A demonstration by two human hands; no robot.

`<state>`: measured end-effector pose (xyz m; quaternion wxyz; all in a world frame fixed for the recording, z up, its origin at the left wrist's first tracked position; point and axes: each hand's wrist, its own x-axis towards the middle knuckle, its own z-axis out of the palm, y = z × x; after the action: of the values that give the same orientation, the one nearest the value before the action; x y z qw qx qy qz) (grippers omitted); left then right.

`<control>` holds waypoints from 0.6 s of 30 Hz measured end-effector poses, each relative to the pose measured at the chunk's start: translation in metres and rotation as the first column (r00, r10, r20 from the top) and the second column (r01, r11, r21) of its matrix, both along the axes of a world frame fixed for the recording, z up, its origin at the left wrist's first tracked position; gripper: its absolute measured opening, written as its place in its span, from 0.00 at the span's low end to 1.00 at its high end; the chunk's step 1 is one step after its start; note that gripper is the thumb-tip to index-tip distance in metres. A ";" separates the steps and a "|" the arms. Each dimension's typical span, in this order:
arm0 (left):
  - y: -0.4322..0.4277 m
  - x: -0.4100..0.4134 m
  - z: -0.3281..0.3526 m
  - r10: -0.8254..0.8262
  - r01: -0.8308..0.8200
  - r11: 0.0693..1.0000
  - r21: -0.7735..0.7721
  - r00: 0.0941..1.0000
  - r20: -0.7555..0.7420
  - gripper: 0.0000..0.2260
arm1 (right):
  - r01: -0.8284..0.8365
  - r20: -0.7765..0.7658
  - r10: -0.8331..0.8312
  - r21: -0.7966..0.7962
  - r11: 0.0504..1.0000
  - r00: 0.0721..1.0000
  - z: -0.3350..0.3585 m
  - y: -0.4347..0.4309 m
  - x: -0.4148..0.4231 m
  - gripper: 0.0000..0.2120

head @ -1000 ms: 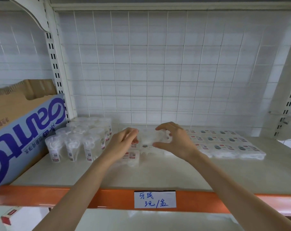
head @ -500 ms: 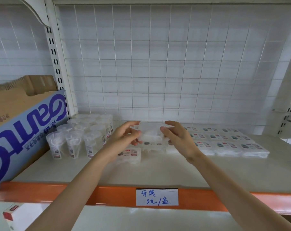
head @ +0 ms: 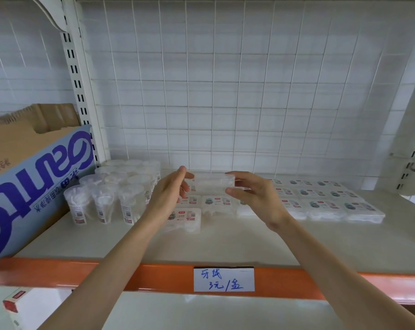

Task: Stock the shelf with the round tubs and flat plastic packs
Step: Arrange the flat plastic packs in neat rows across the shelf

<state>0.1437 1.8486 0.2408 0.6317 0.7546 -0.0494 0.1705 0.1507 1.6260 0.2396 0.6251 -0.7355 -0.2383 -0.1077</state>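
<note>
Compared with a second ago, when both hands were down among the packs on the shelf, the clear flat plastic pack (head: pixel 211 185) is now lifted off the row and held in the air between them; half a second ago it sat a little lower and closer to the packs beneath.

The left hand (head: pixel 168 194) reaches in from the lower left with the forearm angled up over the orange front rail (head: pixel 154 275). Its thumb points up and its fingers curl round the pack's left end. The right hand (head: pixel 256 196) comes in from the lower right, index finger hooked over the top right corner and thumb pressed under the same end, pinching it. Both wrists hang above the white shelf board (head: pixel 249 244) without touching it.

The pack's long axis runs left to right, parallel to the shelf's front edge and roughly level. Which face is turned to the camera I cannot tell. It hovers above the left end of the labelled flat packs lying in rows (head: pixel 320 201), just right of the cluster of round clear plastic tubs (head: pixel 111 196) standing upright. A blue-printed cardboard box (head: pixel 35 177) leans at far left, and a handwritten white price label (head: pixel 223 279) is stuck on the rail
</note>
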 end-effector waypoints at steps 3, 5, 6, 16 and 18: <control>0.000 -0.002 0.002 -0.065 0.066 0.997 0.044 0.997 -0.030 0.18 | -0.034 0.024 0.033 0.015 0.999 0.999 -0.003 0.002 -0.001 0.15; -0.001 -0.003 0.002 -0.083 0.085 0.993 0.079 0.996 -0.033 0.15 | -0.049 0.028 0.049 0.024 0.999 0.998 -0.003 0.003 -0.002 0.16; -0.001 -0.004 0.002 -0.087 0.089 0.993 0.081 0.996 -0.024 0.12 | -0.052 0.027 0.051 0.029 0.998 0.998 -0.002 0.003 -0.003 0.16; 0.002 -0.002 0.003 -0.168 0.162 0.984 -0.073 0.983 -0.076 0.12 | -0.108 -0.076 0.113 0.060 0.992 0.991 -0.001 0.003 -0.006 0.18; 0.004 -0.001 0.002 -0.187 0.178 0.978 -0.111 0.980 -0.073 0.12 | -0.103 -0.121 0.102 0.002 0.995 0.987 0.000 0.003 -0.006 0.17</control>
<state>0.1429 1.8521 0.2430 0.6847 0.7193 -0.0835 0.0827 0.1451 1.6291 0.2397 0.6416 -0.7286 -0.2377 -0.0303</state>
